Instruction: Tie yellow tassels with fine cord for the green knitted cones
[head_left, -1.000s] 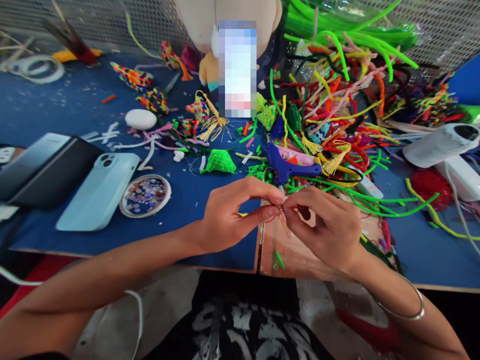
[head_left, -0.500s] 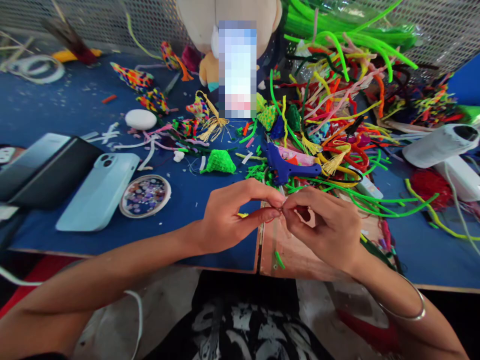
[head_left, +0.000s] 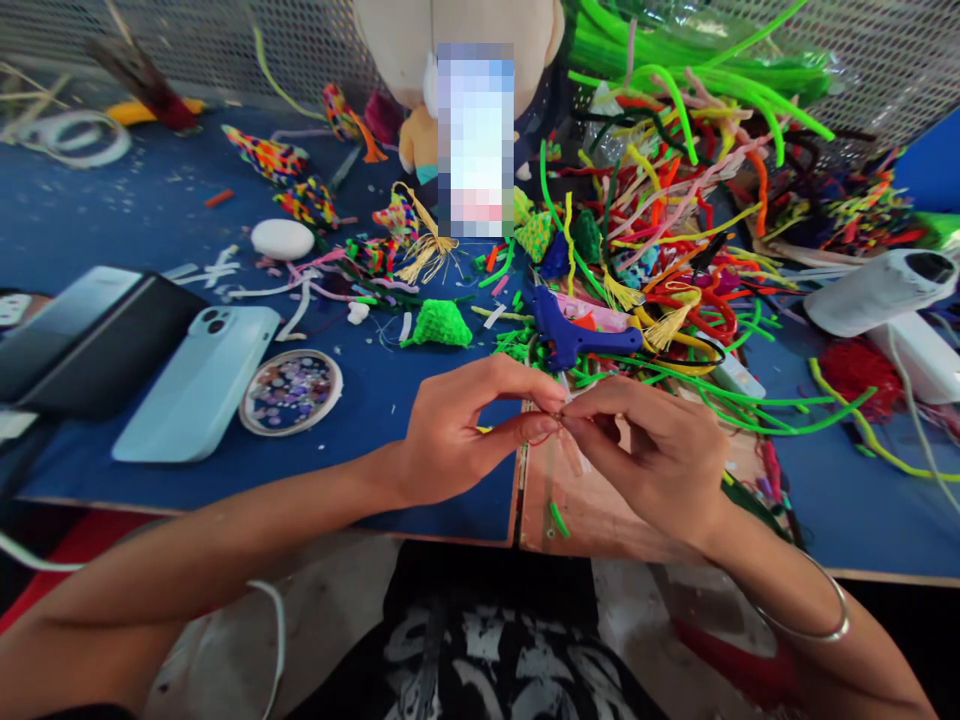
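Note:
My left hand (head_left: 466, 425) and my right hand (head_left: 651, 445) meet fingertip to fingertip above the front edge of the table. Each pinches thumb against forefinger at the same spot. Between them is something tiny and thin; a fine reddish strand curves below the left fingertips, but its kind is too small to make out. Just beyond the fingers lies a blue glue gun (head_left: 581, 330), its nozzle pointing toward me. A bright green fuzzy piece (head_left: 437, 324) sits past my left hand. Under the hands is a bare wooden board (head_left: 600, 520) with a short green scrap (head_left: 559, 519).
A light blue phone (head_left: 199, 385), a black case (head_left: 105, 340) and a round dish of beads (head_left: 291, 393) are on the left. Tangled pipe cleaners (head_left: 697, 200) heap at the back right. A pale cylinder (head_left: 874, 290) lies far right; a plush toy (head_left: 416, 140) stands behind.
My hands stay pinched together and have shifted only slightly; the right fingers have spread a little from the left fingertips. The things on the table have not moved.

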